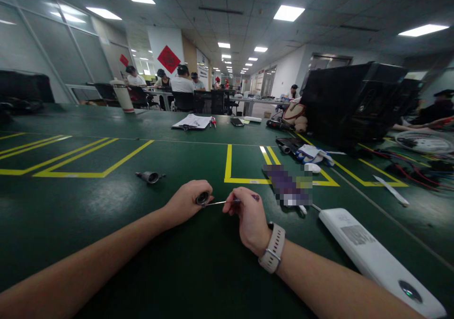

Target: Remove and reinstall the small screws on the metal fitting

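Note:
My left hand (187, 199) is closed around a small round metal part (202, 198), its hollow end facing me. In my right hand (248, 217) is a thin screwdriver (217, 203); the fingers pinch its dark handle, and the shaft points left. The screwdriver's tip meets the lower edge of the metal part, though the exact contact is too small to tell. A pale watch strap (273, 249) circles my right wrist. Another metal part (149, 177), cone-shaped with an open round end, lies on the green table (88, 205) beyond my left hand.
Right of my hands lie a phone (286, 186) and a long white device (376, 257) with a cable. Farther back are a clipboard (191, 121), a tumbler (123, 96), gloves (314, 154), a black case (347, 101) and wires (411, 167). Several people sit beyond the table.

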A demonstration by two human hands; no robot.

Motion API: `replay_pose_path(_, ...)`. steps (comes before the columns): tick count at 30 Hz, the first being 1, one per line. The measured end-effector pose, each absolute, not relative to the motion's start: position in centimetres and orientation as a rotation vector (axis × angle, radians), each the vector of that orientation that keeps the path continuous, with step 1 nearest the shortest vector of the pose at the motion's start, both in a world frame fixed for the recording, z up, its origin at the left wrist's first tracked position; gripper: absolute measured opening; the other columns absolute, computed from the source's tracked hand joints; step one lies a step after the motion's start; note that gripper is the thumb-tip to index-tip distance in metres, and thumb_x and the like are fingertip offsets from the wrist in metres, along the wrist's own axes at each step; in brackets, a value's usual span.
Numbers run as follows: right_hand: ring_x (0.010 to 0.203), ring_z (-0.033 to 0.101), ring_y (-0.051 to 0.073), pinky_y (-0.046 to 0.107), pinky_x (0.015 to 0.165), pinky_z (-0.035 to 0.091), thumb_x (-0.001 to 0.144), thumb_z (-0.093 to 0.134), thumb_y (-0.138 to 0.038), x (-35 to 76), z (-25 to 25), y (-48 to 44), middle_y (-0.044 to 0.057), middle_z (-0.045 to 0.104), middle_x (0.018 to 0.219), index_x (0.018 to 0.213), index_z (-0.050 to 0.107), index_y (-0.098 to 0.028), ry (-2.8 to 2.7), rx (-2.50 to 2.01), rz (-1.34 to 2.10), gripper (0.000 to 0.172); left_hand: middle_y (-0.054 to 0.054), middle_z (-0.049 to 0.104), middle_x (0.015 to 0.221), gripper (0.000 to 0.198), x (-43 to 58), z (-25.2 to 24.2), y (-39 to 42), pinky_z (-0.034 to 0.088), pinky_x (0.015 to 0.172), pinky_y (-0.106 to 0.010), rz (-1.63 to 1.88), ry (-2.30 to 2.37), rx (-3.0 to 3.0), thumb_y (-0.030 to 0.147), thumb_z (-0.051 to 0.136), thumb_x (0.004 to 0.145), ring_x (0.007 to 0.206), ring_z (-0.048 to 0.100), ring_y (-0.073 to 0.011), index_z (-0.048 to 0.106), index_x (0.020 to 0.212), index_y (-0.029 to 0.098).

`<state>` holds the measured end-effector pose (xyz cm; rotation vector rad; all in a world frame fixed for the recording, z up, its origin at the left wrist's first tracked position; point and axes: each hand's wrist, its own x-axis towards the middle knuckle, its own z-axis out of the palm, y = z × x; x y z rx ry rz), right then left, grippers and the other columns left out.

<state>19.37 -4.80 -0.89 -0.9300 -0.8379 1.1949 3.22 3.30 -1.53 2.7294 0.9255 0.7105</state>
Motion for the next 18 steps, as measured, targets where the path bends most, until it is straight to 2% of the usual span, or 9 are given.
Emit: replay_pose_path(18, 0.053, 0.048, 0.012, 0.026, 0.054, 0.035, 0.080, 0.048, -0.028, 19.51, -1.46, -4.83, -0.002, 0.053, 0.052, 0.058, 0.057, -0.017, -1.040, -1.020, 1.076, 0.027, 0.002, 0.049, 0.067, 0.016, 3.35, -1.26, 2.98, 0.035, 0.056, -0.023, 0.733, 0.926, 2.658, 0.024, 0.052, 0.081, 0.062, 0.047, -0.0119, 0.046, 0.067, 0.017)
